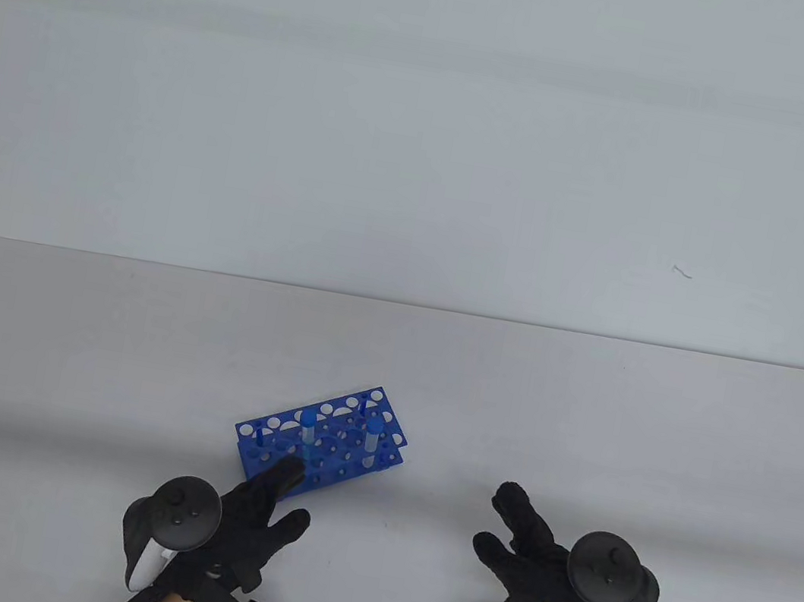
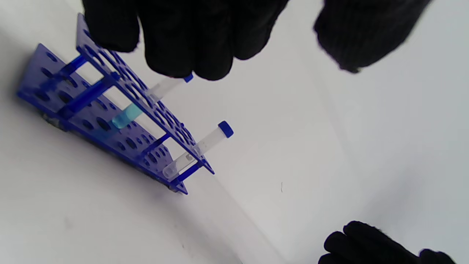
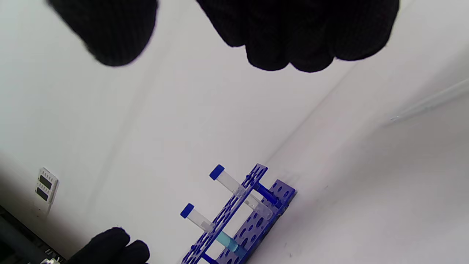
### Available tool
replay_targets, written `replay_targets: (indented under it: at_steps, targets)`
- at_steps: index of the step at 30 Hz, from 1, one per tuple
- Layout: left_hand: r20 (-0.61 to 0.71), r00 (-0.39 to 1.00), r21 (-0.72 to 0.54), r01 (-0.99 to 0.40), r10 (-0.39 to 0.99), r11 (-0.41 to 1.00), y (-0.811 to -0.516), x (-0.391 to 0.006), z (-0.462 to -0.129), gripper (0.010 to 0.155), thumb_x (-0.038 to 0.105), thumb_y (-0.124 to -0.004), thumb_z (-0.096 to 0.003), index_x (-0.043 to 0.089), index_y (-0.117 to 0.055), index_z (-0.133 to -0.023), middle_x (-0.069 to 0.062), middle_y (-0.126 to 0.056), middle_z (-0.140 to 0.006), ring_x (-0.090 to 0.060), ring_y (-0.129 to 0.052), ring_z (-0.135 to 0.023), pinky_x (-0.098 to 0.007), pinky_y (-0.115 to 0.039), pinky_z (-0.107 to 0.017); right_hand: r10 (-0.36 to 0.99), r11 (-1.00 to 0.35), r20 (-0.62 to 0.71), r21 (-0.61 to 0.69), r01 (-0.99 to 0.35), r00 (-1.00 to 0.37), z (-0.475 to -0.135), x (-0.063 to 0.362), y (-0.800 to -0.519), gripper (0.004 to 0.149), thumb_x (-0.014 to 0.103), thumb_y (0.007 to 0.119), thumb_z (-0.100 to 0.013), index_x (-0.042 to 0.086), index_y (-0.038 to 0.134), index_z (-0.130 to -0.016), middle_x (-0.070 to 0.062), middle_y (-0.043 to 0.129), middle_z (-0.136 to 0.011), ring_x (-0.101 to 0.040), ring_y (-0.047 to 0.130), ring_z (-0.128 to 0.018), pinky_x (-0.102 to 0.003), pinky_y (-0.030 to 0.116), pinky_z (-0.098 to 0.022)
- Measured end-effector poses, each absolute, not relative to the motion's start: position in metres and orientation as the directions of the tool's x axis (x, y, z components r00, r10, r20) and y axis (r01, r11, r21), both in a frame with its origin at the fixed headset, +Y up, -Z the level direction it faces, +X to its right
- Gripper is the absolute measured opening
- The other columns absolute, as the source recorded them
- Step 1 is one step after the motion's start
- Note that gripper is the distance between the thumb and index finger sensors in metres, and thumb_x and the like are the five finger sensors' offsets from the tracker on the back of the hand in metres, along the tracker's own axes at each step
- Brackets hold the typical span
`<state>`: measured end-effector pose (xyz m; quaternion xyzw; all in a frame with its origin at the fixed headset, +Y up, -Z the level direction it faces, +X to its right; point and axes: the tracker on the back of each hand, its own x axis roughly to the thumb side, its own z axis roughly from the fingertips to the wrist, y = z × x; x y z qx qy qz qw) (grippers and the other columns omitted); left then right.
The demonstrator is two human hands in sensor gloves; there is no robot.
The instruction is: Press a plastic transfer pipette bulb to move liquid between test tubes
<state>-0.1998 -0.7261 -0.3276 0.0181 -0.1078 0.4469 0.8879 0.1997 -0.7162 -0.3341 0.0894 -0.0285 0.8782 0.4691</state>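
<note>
Rack (image 1: pixel 319 441) of blue plastic sits on the white bench (image 1: pixel 579 438), holding two capped test tubes upright: one with blue liquid (image 1: pixel 307 430) at its base, one clear (image 1: pixel 372 438). The left hand (image 1: pixel 242 520) reaches to the rack's near edge, fingertips (image 2: pixel 190 55) just beside the liquid tube's cap, its grip loose and holding nothing. The right hand (image 1: pixel 536 554) hovers well apart, fingers spread, empty. A pipette cannot be made out on the bench

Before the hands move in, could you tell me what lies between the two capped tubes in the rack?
Only empty rack holes separate tube from tube, per table view.
</note>
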Motion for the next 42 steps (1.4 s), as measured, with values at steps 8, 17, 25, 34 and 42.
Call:
replay_targets:
  at_steps: [8,17,25,34,42]
  targets:
    - [0.204,0.579,-0.064,-0.797,0.789,0.601,-0.7262,-0.2004,-0.3274,0.082,0.065,-0.065,-0.0450,0.026,-0.046,-0.115,-0.005,-0.062,-0.120,-0.031,-0.064,-0.108,-0.058,-0.056,-0.081,0.820,-0.557,0.181,0.036,-0.830,-0.542,-0.3336,0.1995,-0.7154,0.082,0.050,0.078,-0.040,0.008,0.054,-0.105,-0.020,0.066,-0.110,-0.047,0.068,-0.097,-0.057,0.066,-0.064]
    - [0.204,0.580,-0.065,-0.796,0.788,0.602,-0.7264,-0.2006,-0.3278,0.082,0.065,-0.065,-0.0449,0.026,-0.046,-0.115,-0.005,-0.062,-0.120,-0.031,-0.064,-0.108,-0.058,-0.056,-0.081,0.821,-0.557,0.180,0.039,-0.830,-0.542,-0.3337,0.1990,-0.7152,0.082,0.049,0.078,-0.040,0.008,0.054,-0.105,-0.020,0.066,-0.110,-0.047,0.068,-0.097,-0.057,0.066,-0.064]
    - [0.202,0.578,-0.065,-0.798,0.791,0.599,-0.7262,-0.2013,-0.3284,0.082,0.065,-0.065,-0.0449,0.026,-0.047,-0.115,-0.005,-0.062,-0.120,-0.031,-0.064,-0.108,-0.058,-0.056,-0.081,0.820,-0.559,0.178,0.042,-0.828,-0.545,-0.3341,0.1992,-0.7147,0.082,0.049,0.078,-0.040,0.007,0.054,-0.105,-0.020,0.066,-0.110,-0.047,0.068,-0.097,-0.058,0.065,-0.064]
    - [0.208,0.579,-0.062,-0.797,0.789,0.601,-0.7255,-0.2018,-0.3297,0.082,0.065,-0.065,-0.0449,0.026,-0.047,-0.115,-0.005,-0.062,-0.120,-0.031,-0.064,-0.108,-0.058,-0.056,-0.081,0.816,-0.566,0.177,0.045,-0.823,-0.551,-0.3348,0.1991,-0.7145,0.082,0.049,0.079,-0.040,0.007,0.054,-0.106,-0.020,0.066,-0.110,-0.047,0.067,-0.097,-0.058,0.065,-0.064]
    - [0.218,0.595,-0.057,-0.784,0.774,0.619,-0.7247,-0.2010,-0.3292,0.082,0.065,-0.065,-0.0449,0.026,-0.047,-0.115,-0.006,-0.062,-0.120,-0.031,-0.064,-0.108,-0.058,-0.056,-0.081,0.816,-0.566,0.175,0.046,-0.823,-0.552,-0.3349,0.1988,-0.7145,0.082,0.049,0.079,-0.040,0.007,0.054,-0.105,-0.021,0.066,-0.110,-0.047,0.067,-0.097,-0.058,0.065,-0.064]
